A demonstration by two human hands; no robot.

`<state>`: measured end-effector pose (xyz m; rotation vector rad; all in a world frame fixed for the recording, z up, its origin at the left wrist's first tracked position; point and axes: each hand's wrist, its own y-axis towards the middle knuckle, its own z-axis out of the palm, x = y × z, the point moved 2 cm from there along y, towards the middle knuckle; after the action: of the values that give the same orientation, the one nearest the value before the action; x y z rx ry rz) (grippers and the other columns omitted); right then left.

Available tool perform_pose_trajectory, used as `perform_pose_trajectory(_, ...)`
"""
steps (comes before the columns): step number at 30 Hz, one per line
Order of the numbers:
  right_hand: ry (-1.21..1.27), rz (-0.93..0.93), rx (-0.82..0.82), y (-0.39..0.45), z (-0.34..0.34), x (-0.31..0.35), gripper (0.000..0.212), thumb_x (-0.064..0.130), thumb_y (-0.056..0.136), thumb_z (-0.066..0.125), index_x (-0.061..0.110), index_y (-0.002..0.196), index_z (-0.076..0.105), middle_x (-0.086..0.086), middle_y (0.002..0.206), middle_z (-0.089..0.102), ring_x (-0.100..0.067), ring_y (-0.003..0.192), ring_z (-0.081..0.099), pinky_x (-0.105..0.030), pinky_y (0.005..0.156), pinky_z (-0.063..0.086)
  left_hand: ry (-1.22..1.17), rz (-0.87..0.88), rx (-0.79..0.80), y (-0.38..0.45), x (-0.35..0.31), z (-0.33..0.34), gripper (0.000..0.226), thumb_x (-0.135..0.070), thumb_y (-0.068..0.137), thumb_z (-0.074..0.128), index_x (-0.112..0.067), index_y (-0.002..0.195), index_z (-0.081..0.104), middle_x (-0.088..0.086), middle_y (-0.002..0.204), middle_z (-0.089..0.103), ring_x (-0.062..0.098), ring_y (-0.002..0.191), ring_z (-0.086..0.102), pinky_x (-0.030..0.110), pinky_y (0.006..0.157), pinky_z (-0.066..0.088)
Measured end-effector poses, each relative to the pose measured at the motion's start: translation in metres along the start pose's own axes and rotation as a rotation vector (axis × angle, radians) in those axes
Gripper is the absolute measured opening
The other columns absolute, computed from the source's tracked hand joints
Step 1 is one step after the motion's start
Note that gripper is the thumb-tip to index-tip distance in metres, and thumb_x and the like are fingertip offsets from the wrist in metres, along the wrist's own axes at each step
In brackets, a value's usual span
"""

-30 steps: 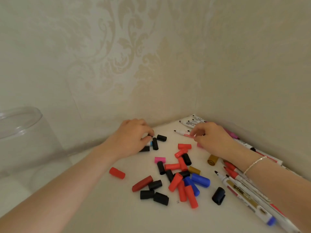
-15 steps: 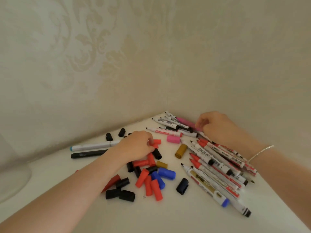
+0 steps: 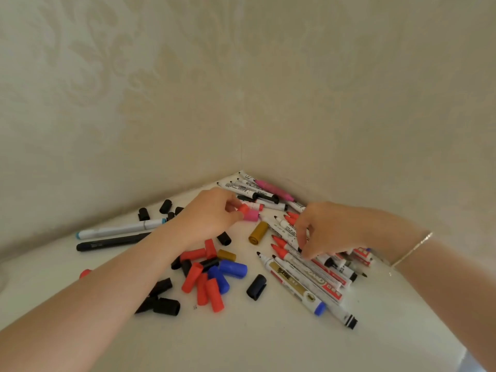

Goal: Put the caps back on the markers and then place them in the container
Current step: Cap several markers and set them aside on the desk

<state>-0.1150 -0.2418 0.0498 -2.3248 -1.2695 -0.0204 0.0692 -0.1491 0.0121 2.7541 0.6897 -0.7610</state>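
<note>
Red cap (image 3: 243, 208) pinched in my left hand (image 3: 212, 214), with a pink cap (image 3: 251, 215) touching it just beyond my fingertips. My right hand (image 3: 331, 228) curls down onto the bare-tipped markers (image 3: 303, 267), fingertips gripping one of them. Loose caps (image 3: 206, 275) lie on the bench (image 3: 268, 339) under my left wrist, between both arms.

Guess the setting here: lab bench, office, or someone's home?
Most likely a home. A white table is pushed into a corner of damask-patterned wallpaper, and it is littered with loose marker caps and uncapped markers. No lab or office fittings are in view, though the frame is tight.
</note>
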Motion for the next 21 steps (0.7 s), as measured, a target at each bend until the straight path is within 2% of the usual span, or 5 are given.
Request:
perform_pose_trajectory(3,-0.113,0.011,0.094,-0.002,0.014,0.010,0.014,0.015,0.082,0.066,0.004,0.090,0.065,-0.010,0.083,0.071,-0.014,0.062,0.058,-0.020,0.057,0.047,-0.100,0.035,0.050,0.000,-0.011,0.004,0.021,-0.033,0.087,0.067,-0.022,0.105,0.070,-0.013,0.083,0.066,0.001,0.078,0.060,0.019,0.071,0.045)
perform_pose_trajectory(7,-0.344,0.056,-0.054,0.002,0.027,0.020,0.025,0.011,0.087,0.055,0.014,0.069,0.038,0.000,0.069,0.044,-0.016,0.065,0.049,-0.029,0.064,0.047,-0.156,0.049,0.051,0.001,-0.021,0.006,0.018,-0.030,0.085,0.069,-0.024,0.101,0.073,-0.009,0.087,0.070,0.002,0.077,0.061,0.020,0.072,0.046)
perform_pose_trajectory(12,-0.471,0.042,-0.236,0.005,0.038,0.034,0.009,0.012,0.092,0.047,0.016,0.100,0.049,0.001,0.078,0.043,-0.021,0.082,0.055,-0.031,0.061,0.038,-0.253,0.032,0.060,-0.002,-0.020,0.001,0.013,-0.022,0.084,0.069,-0.034,0.088,0.071,-0.010,0.093,0.072,0.004,0.089,0.066,0.025,0.086,0.051)
perform_pose_trajectory(18,-0.155,0.141,-0.196,0.012,0.021,0.032,0.027,0.033,0.083,0.059,0.016,0.071,0.042,0.003,0.068,0.045,-0.014,0.062,0.047,-0.024,0.052,0.036,-0.399,0.008,0.021,-0.010,-0.003,-0.022,0.016,-0.017,0.082,0.073,-0.029,0.092,0.072,-0.006,0.088,0.074,0.004,0.089,0.067,0.021,0.088,0.047)
perform_pose_trajectory(21,0.178,0.081,-0.213,0.014,-0.007,0.034,0.024,0.034,0.082,0.064,0.012,0.080,0.056,-0.002,0.078,0.062,-0.017,0.071,0.060,-0.029,0.067,0.051,-0.475,-0.007,-0.018,-0.010,0.005,-0.037,0.018,-0.013,0.078,0.076,-0.028,0.088,0.073,-0.009,0.090,0.074,0.001,0.089,0.066,0.019,0.085,0.045)
